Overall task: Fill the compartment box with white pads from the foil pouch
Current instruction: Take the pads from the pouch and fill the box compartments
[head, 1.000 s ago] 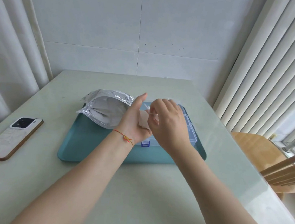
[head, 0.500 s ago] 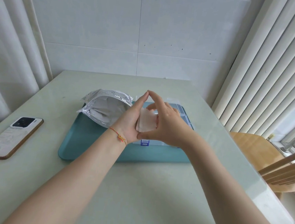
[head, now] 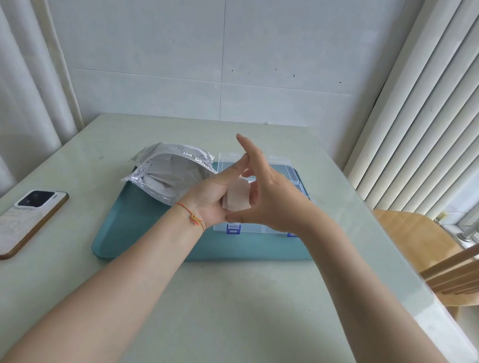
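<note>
Holding a white pad (head: 236, 198) upright between both palms, a person pauses above the compartment box (head: 265, 166) on a teal tray (head: 152, 231). The left hand (head: 212, 196) and right hand (head: 268, 201) press the pad with fingers mostly straight, thumbs meeting beneath it. The step appears to be carrying one pad to the box; next it likely needs lowering into an open cell. At the far left of the tray, the foil pouch (head: 169, 172) lies open, pale contents showing inside. The box's contents are hidden by the hands.
</note>
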A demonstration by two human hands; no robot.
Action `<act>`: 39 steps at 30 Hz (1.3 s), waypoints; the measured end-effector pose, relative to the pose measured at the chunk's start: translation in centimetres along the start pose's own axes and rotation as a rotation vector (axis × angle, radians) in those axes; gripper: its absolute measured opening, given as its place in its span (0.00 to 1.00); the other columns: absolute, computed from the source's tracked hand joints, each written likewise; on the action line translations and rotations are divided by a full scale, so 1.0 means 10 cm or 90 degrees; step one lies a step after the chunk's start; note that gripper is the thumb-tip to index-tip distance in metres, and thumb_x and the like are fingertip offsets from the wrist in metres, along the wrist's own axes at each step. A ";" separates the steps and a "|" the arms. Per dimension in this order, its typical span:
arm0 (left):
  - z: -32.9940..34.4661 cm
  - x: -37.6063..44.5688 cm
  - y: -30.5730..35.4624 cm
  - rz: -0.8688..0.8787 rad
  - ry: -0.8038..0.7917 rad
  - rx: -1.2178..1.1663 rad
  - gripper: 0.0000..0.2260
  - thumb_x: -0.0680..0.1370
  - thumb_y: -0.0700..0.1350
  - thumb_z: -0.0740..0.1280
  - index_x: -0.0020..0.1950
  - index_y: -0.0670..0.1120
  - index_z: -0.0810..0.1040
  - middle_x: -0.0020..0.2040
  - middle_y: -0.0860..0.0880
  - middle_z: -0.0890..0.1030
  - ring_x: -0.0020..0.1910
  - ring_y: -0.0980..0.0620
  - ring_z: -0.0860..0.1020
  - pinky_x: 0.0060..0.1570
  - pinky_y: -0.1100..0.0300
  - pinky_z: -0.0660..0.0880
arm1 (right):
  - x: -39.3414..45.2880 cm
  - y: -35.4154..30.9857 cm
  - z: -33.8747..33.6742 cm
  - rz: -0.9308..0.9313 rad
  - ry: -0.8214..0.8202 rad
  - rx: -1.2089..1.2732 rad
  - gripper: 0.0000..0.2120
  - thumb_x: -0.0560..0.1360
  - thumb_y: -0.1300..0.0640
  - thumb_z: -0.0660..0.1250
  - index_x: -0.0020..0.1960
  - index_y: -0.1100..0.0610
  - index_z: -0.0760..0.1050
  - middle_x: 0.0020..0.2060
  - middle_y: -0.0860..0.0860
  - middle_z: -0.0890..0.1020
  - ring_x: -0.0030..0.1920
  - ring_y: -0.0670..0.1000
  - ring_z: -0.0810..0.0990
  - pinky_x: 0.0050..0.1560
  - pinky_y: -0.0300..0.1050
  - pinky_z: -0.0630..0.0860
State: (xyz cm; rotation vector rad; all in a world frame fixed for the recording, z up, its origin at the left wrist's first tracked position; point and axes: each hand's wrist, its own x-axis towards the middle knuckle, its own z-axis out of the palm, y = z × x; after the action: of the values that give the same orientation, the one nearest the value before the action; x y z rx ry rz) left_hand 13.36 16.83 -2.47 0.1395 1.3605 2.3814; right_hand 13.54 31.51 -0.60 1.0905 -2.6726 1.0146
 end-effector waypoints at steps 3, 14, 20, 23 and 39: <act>-0.03 0.03 -0.03 0.004 -0.019 -0.006 0.09 0.68 0.51 0.77 0.43 0.49 0.83 0.38 0.53 0.77 0.37 0.56 0.75 0.39 0.64 0.73 | 0.01 0.01 0.00 -0.008 0.013 0.013 0.56 0.66 0.56 0.79 0.78 0.40 0.42 0.49 0.54 0.79 0.49 0.55 0.79 0.52 0.54 0.77; -0.04 0.08 -0.06 -0.055 -0.022 0.089 0.15 0.76 0.41 0.64 0.31 0.51 0.81 0.30 0.53 0.77 0.31 0.57 0.78 0.36 0.63 0.73 | 0.02 0.04 0.00 0.011 0.017 0.058 0.55 0.66 0.55 0.79 0.77 0.37 0.44 0.56 0.49 0.74 0.54 0.49 0.76 0.52 0.45 0.77; 0.00 0.10 -0.06 -0.051 0.011 0.063 0.09 0.72 0.40 0.69 0.33 0.51 0.79 0.36 0.50 0.74 0.37 0.54 0.75 0.40 0.60 0.71 | 0.02 0.03 0.00 0.011 0.008 0.039 0.53 0.67 0.58 0.77 0.78 0.38 0.45 0.55 0.49 0.75 0.48 0.49 0.78 0.47 0.40 0.76; -0.03 0.13 -0.06 -0.066 0.059 0.081 0.11 0.75 0.40 0.69 0.34 0.51 0.75 0.33 0.51 0.72 0.31 0.56 0.69 0.35 0.63 0.62 | 0.03 0.03 0.01 -0.004 0.000 0.009 0.53 0.67 0.57 0.78 0.78 0.40 0.46 0.57 0.49 0.73 0.46 0.48 0.77 0.47 0.37 0.74; 0.09 0.08 0.00 -0.078 0.133 -0.033 0.06 0.76 0.47 0.62 0.47 0.45 0.73 0.35 0.49 0.71 0.31 0.53 0.70 0.35 0.63 0.67 | -0.03 0.08 0.07 0.008 0.077 0.060 0.45 0.66 0.53 0.77 0.76 0.45 0.57 0.60 0.49 0.70 0.62 0.48 0.71 0.59 0.36 0.71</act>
State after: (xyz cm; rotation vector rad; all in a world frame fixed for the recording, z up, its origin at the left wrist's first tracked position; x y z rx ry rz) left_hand 12.86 17.87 -2.07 -0.2071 1.3540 2.3780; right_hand 13.34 31.66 -1.71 0.9945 -2.5630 1.1809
